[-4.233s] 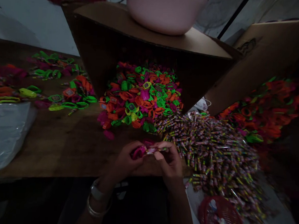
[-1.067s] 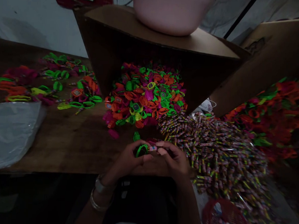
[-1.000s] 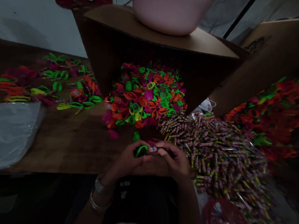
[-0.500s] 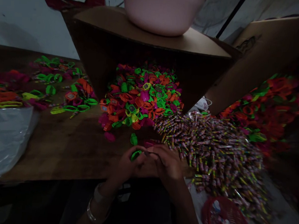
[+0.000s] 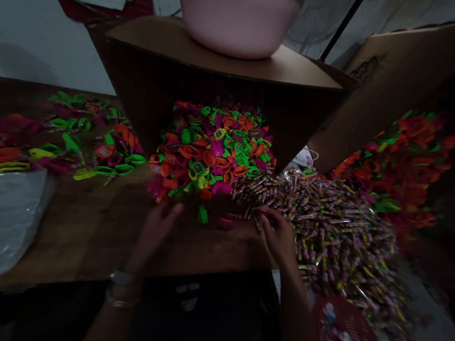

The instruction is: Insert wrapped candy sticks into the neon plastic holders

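Observation:
At the near edge of a heap of toy watches (image 5: 216,154), in green, orange, magenta and yellow, is my left hand (image 5: 157,230). Its thumb is apart from the blurred fingers, and what lies under them is hidden. My right hand (image 5: 279,237) is at the left edge of a pile of small wrapped sticks (image 5: 334,232), thumb and fingers curled close together; anything between the tips is too dark to make out. Between the hands, a green toy watch (image 5: 202,214) and a magenta one (image 5: 225,223) lie on the wooden table (image 5: 106,225).
A cardboard box (image 5: 132,94) on its side surrounds the heap, with a pink basin (image 5: 238,23) on top. More watches (image 5: 114,154) lie at left, beside a clear plastic bag (image 5: 7,220). Others (image 5: 399,164) are piled at right. A red basket (image 5: 351,324) stands near right.
My hands have moved apart, left toward the watch heap, right to the wrapped sticks. The green watch formerly in my hands is no longer there. The loose magenta watch by the heap is now covered.

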`<state>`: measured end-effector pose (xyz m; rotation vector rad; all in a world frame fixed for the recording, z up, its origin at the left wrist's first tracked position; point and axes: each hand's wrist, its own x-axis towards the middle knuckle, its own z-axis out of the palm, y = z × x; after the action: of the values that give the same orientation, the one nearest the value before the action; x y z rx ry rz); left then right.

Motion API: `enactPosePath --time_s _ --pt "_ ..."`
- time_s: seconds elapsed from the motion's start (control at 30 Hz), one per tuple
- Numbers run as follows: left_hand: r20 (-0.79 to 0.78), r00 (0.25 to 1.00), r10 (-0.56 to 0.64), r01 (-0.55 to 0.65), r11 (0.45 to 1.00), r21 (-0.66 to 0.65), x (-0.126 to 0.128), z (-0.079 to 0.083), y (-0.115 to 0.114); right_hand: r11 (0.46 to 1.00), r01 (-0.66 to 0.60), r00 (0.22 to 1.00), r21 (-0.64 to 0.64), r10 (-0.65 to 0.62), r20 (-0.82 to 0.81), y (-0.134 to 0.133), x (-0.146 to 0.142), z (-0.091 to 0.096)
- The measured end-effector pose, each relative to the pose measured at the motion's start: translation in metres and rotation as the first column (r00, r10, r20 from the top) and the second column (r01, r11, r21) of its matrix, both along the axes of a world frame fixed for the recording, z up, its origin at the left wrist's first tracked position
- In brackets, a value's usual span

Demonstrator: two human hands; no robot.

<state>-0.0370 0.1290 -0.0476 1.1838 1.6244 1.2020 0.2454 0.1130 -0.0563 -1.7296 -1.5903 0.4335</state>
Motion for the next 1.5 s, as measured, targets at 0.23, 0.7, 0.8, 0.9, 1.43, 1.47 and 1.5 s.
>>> enactPosePath --time_s 0.23,0.7,0.8,0.9,1.43,1.47,1.5 --pt "-0.423 0.901 -0.095 0.071 0.995 -0.071 0.064 -0.029 0.012 0.987 -0.085 0.964 -0.133 0.115 0.242 0.055 -0.001 -0.001" --pt "0.074 0.972 -0.225 0.218 0.972 0.085 0.055 0.019 -0.032 0.918 -0.396 0.611 0.004 0.267 -0.745 -0.03 -0.082 0.012" --pt "0.348 0.932 -0.097 0.09 0.995 0.035 0.063 0.012 -0.036 0.91 -0.41 0.507 -0.068 0.165 -0.846 -0.04 -0.087 0.011" --pt "0.622 0.782 -0.032 0.083 0.995 -0.053 0.072 0.002 -0.04 0.941 -0.331 0.463 -0.072 0.096 -0.881 -0.043 -0.083 0.013" --pt "0.79 0.59 -0.166 0.416 0.901 -0.122 0.069 0.01 -0.05 0.998 0.007 0.533 0.063 0.05 -0.844 -0.028 -0.081 0.028" --pt "0.776 0.598 -0.202 0.43 0.897 -0.098 0.068 0.009 -0.049 0.998 0.0 0.536 0.068 0.058 -0.843 -0.028 -0.081 0.028" --pt "0.757 0.609 -0.238 0.443 0.893 -0.077 0.067 0.008 -0.049 0.997 -0.007 0.539 0.074 0.066 -0.839 -0.029 -0.081 0.027"
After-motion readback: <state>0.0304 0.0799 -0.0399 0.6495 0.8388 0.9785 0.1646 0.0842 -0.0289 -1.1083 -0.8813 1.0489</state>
